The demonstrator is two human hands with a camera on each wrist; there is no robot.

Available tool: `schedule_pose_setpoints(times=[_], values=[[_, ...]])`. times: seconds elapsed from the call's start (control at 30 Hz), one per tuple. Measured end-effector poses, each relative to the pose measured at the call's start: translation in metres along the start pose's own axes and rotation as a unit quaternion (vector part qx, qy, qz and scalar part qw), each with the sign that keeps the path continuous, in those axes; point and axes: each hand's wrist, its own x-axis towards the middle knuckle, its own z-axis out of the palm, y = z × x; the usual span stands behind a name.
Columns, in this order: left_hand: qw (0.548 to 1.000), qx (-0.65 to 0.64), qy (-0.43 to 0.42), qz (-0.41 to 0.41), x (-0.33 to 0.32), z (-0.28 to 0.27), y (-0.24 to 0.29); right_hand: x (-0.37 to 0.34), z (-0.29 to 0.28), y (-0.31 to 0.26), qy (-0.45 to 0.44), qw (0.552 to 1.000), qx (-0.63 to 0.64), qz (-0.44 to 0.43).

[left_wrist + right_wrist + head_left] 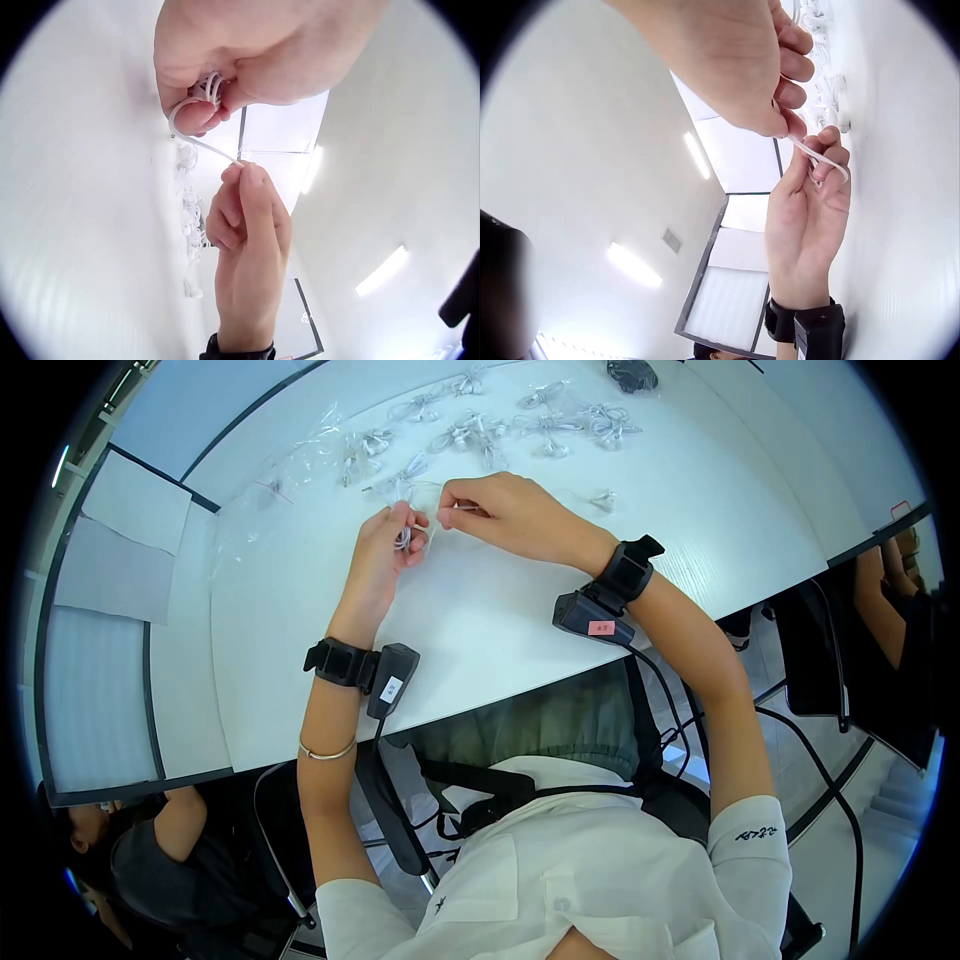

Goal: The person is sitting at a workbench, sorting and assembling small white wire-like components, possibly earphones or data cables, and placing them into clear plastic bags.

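- At the far left, pale sheets (120, 550) are seen on a dark-framed partition, and a second person in dark clothing (165, 870) is partly seen below.
- Clear plastic film (300, 465) is spread, crumpled, along the left part of the white table (700, 490).
- A bracelet (328, 753) is worn on the left forearm, and a black wrist camera (388, 680) is strapped nearer the hand.
- By the left hand (380, 550), the loops of a white cable (402, 539) are gripped, with the fingers curled round them.
- The cable is held over the table, a short length of it being strung between the two hands.
- Beyond the hands, bundled white cables (470, 435) are scattered in a loose band.
- By the right hand (515, 515), that length is pinched between thumb and forefinger.
- Farther right, a single small cable bundle (602, 500) is set apart near the right wrist.
- A dark item (632, 374), whose kind cannot be told, is placed at the table's far side.
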Motion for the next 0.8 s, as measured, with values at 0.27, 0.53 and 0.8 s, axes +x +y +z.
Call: schedule_pose_setpoints(times=[0.27, 0.53, 0.8], values=[[0.999, 0.016, -0.019, 0.025, 0.0020, -0.0021, -0.0066, -0.0014, 0.0032, -0.0014, -0.025, 1.000, 0.008, -0.010], [0.999, 0.015, -0.019, 0.031, 0.0004, 0.0009, -0.0038, -0.0003, 0.0027, -0.0038, -0.013, 1.000, 0.017, -0.010], [0.996, 0.031, -0.087, -0.002, -0.0029, 0.0057, -0.0018, -0.0004, -0.0013, -0.0056, 0.016, 0.999, 0.045, -0.015]])
